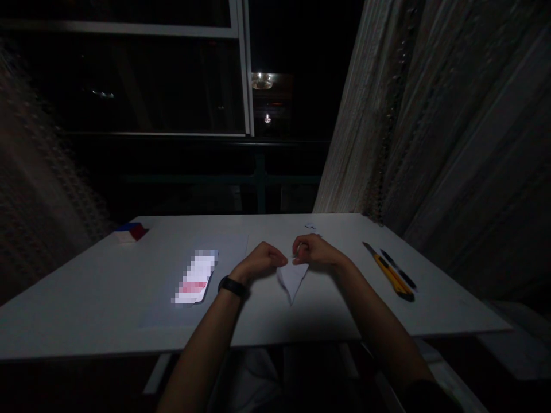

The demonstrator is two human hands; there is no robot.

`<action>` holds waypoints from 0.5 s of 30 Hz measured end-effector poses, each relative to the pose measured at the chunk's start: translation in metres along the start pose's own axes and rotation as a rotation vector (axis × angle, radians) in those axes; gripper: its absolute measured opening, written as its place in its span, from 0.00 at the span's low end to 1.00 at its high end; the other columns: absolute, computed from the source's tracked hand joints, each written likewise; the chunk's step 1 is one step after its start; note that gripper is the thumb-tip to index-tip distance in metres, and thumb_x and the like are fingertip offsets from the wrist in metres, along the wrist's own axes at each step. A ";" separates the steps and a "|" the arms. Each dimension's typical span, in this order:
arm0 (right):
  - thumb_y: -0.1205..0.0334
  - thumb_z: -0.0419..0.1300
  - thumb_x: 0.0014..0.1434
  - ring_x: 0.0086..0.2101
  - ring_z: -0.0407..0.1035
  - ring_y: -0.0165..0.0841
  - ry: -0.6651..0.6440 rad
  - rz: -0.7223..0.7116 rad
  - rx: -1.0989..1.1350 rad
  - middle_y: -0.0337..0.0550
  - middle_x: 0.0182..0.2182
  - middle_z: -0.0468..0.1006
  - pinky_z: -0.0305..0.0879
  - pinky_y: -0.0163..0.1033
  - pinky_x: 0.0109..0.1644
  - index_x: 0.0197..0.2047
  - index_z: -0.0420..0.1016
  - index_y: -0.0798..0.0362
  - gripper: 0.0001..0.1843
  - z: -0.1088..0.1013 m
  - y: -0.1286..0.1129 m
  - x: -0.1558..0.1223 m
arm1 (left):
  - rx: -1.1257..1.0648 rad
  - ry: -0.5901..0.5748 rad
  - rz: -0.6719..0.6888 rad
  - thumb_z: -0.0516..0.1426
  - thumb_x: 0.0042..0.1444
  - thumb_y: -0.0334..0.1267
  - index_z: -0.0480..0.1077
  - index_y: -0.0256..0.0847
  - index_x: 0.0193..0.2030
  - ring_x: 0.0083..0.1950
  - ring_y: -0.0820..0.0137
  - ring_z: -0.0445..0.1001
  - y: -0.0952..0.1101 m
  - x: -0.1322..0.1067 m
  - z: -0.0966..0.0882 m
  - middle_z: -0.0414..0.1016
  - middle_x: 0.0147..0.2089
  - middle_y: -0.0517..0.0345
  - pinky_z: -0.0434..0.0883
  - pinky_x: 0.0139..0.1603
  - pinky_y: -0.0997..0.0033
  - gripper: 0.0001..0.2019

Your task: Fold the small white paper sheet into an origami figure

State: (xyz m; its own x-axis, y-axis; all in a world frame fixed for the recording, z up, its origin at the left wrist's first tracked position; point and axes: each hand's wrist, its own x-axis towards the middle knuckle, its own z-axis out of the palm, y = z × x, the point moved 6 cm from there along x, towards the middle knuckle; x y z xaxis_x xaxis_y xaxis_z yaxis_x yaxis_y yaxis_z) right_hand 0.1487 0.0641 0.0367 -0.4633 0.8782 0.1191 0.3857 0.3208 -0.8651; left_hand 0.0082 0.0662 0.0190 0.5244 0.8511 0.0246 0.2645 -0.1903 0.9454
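A small folded piece of white paper [293, 280] hangs between my two hands over the white table, its pointed end toward me. My left hand [263, 259], with a black band on the wrist, pinches the paper's upper left edge between thumb and fingers. My right hand [315, 250] has its fingers curled and grips the upper right edge. The two hands are a short gap apart. Finer folds in the paper are hard to make out in the dim light.
A lit phone [197, 278] lies left on a pale sheet [166, 312]. A colored cube [130, 232] sits at the table's [107, 321] far left. To the right lie a yellow box cutter [390, 274] and a dark pen [398, 268]. Small scraps [310, 227] lie behind my right hand.
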 end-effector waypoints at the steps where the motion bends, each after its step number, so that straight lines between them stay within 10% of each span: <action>1: 0.61 0.68 0.33 0.19 0.66 0.28 -0.009 0.012 0.026 0.34 0.16 0.72 0.58 0.31 0.25 0.28 0.71 0.56 0.16 -0.002 0.000 -0.001 | -0.015 -0.015 -0.007 0.62 0.38 0.38 0.76 0.33 0.25 0.26 0.71 0.68 0.000 -0.001 0.001 0.75 0.25 0.53 0.62 0.27 0.74 0.09; 15: 0.62 0.67 0.35 0.20 0.66 0.28 -0.075 0.026 0.048 0.34 0.16 0.73 0.58 0.31 0.25 0.27 0.71 0.56 0.14 0.006 0.001 -0.001 | -0.022 -0.101 -0.015 0.63 0.38 0.41 0.76 0.32 0.28 0.25 0.73 0.66 -0.003 -0.001 0.007 0.73 0.24 0.55 0.60 0.26 0.74 0.13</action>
State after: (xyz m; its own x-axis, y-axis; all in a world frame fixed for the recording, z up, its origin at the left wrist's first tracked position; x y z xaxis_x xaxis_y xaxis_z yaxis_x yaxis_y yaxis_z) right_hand 0.1452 0.0616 0.0328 -0.5124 0.8566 0.0610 0.3610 0.2792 -0.8898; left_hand 0.0125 0.0620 0.0142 0.5997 0.8000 -0.0217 0.2559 -0.1660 0.9523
